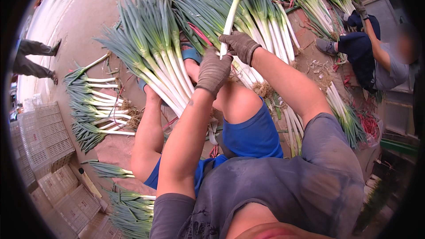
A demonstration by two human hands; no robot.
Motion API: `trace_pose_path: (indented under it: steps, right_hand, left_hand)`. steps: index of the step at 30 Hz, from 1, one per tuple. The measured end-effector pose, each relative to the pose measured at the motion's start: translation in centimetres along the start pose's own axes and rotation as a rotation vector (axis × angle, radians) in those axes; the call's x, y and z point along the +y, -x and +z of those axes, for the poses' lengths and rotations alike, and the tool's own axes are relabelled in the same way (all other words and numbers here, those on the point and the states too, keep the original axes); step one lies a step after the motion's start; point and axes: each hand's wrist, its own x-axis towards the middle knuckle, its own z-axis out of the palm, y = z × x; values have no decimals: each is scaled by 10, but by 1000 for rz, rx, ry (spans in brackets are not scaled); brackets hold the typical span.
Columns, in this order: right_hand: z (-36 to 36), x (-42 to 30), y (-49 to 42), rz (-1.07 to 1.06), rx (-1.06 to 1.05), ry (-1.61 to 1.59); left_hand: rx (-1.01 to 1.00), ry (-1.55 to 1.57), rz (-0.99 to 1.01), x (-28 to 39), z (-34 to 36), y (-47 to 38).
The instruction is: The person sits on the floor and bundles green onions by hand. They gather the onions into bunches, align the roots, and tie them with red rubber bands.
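My left hand (216,70), in a grey-brown knit work glove, grips the lower white end of a single large leek (231,16). Just above and to the right, my right hand (241,44), gloved alike, holds the same leek by its white shaft. The leek stands out over a spread of leeks (265,23) lying with leaves away from me and roots nearer. A pile of clean white-stemmed leeks (162,59) lies across my lower legs, left of my hands. Red ties (200,33) show beside the leek. The leek's root end is mostly hidden by my left glove.
Smaller leeks (109,106) lie in a row at left, near stacked plastic crates (46,132). A co-worker (382,56) sits at the right by more leeks (312,3). Another person's legs (35,58) stand at far left. Red ties in a bag (368,126) lie at right.
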Motion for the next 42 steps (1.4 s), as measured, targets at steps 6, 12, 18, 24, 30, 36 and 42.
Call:
trace_pose_path:
  steps: [6,12,18,24,30,36,42]
  right_hand:
    - [11,13,-35,54,-398,-696]
    - [64,3,-14,-50,-471,-217]
    - [179,6,-22,-212,-427,503]
    - [291,41,-37,-676,-190,1114]
    - [346,118,-70,-574,-258,1396]
    - [358,149,-70,-520,-244,1652]
    - [347,134,-71,-516,-283,1736]
  left_hand:
    - [-248,750,-292,-6,-48,59]
    - [-226,980,-329,-74,-61,145]
    - [322,385,-299,-123,-26,186]
    - [669,251,-514,-187,-4,169]
    - [679,200,-693,-221,-1,160]
    - [598,185,-798,-228,0,158]
    - [541,87,-720,-233,-2,155]
